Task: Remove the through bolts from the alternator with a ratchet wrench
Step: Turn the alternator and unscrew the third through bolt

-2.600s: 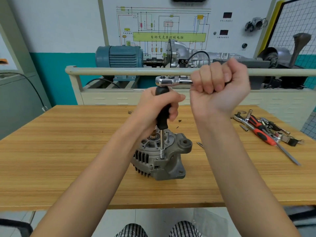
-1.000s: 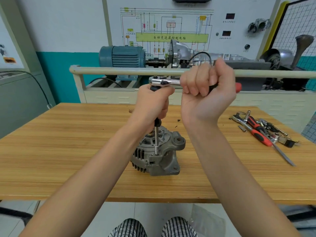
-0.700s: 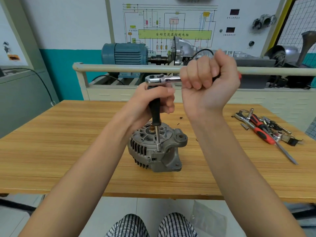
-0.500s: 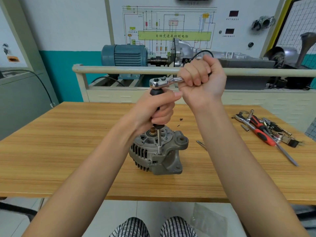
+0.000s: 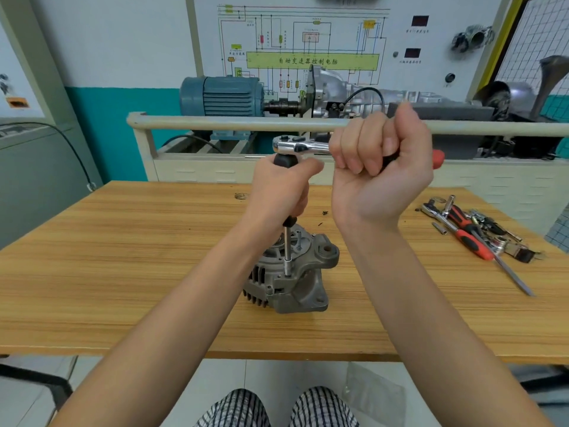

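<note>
The alternator [image 5: 289, 272] stands on the wooden table [image 5: 123, 272], with the socket at the foot of the extension bar [image 5: 288, 251] seated on a through bolt at its near rim. The bar's long axis runs straight up to the ratchet wrench [image 5: 300, 146], whose handle lies level and points right. The left hand [image 5: 281, 192], nearer the alternator, grips the bar's black grip; the right hand [image 5: 380, 167], palm toward the camera, grips the handle, placed to swing it about that upright axis
</note>
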The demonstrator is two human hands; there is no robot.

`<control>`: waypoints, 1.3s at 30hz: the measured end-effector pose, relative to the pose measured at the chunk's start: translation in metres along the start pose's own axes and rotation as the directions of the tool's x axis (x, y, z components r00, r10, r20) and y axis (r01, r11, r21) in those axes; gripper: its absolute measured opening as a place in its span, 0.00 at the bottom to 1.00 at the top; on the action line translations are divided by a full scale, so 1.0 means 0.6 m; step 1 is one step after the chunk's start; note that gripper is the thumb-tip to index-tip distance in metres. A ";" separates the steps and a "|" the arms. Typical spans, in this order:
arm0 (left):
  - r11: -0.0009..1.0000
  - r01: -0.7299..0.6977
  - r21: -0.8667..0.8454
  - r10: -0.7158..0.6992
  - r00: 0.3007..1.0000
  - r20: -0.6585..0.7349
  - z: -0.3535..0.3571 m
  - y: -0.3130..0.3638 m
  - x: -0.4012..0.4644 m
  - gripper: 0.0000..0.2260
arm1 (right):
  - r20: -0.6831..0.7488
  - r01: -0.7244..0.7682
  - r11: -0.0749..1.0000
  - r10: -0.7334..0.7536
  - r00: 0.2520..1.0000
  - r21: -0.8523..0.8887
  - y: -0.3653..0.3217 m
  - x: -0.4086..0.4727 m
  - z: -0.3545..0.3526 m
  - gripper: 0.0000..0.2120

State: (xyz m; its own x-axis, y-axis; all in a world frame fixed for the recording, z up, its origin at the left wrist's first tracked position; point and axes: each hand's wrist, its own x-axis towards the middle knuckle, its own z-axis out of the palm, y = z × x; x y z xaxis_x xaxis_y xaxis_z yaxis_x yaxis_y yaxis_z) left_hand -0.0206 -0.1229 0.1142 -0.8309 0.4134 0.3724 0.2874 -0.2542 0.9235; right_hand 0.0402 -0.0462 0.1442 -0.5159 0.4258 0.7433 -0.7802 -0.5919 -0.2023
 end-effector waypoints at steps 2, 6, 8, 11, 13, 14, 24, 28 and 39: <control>0.999 -0.009 -0.045 0.018 0.981 0.192 -0.017 0.002 0.001 0.12 | 0.005 0.004 1.000 -0.004 1.000 -0.017 -0.001 -0.002 0.003 0.23; 0.984 0.067 -0.163 0.012 0.896 0.444 -0.051 0.004 0.005 0.16 | -0.181 -0.135 0.989 0.143 0.973 0.060 -0.014 0.010 0.001 0.28; 0.995 0.031 -0.093 0.011 0.907 0.421 -0.046 0.005 0.001 0.10 | -0.218 -0.131 0.989 0.141 0.966 0.061 -0.015 0.014 0.001 0.27; 0.998 0.056 -0.042 -0.040 0.950 0.310 -0.024 0.004 -0.002 0.20 | -0.208 -0.114 0.993 0.116 0.971 0.020 -0.009 0.014 0.006 0.27; 0.995 0.071 -0.065 -0.055 0.974 0.220 -0.012 0.003 -0.002 0.23 | -0.210 -0.110 0.994 0.109 0.972 0.010 -0.008 0.014 0.008 0.27; 0.995 0.069 -0.069 -0.056 0.983 0.173 -0.009 0.002 -0.002 0.23 | -0.222 -0.112 0.994 0.113 0.969 0.019 -0.009 0.015 0.008 0.27; 1.000 0.002 -0.005 -0.001 0.980 0.200 -0.015 0.007 -0.011 0.18 | -0.216 -0.037 0.998 0.048 0.975 0.057 -0.011 -0.005 0.011 0.27; 0.998 -0.003 -0.070 0.029 0.927 0.373 -0.035 0.018 -0.006 0.09 | -0.270 -0.076 0.991 0.102 0.958 0.107 -0.014 0.002 0.014 0.26; 0.991 0.040 -0.129 -0.016 0.983 0.184 -0.011 0.020 -0.007 0.22 | -0.300 -0.073 0.987 0.114 0.947 0.143 -0.007 0.007 0.014 0.26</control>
State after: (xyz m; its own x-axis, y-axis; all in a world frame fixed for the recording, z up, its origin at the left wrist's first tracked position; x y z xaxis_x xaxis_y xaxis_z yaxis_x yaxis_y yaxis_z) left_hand -0.0165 -0.1333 0.1231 -0.7335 0.5712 0.3685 0.1902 -0.3480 0.9180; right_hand 0.0445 -0.0478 0.1536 -0.6836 0.5410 0.4899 -0.6814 -0.7136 -0.1627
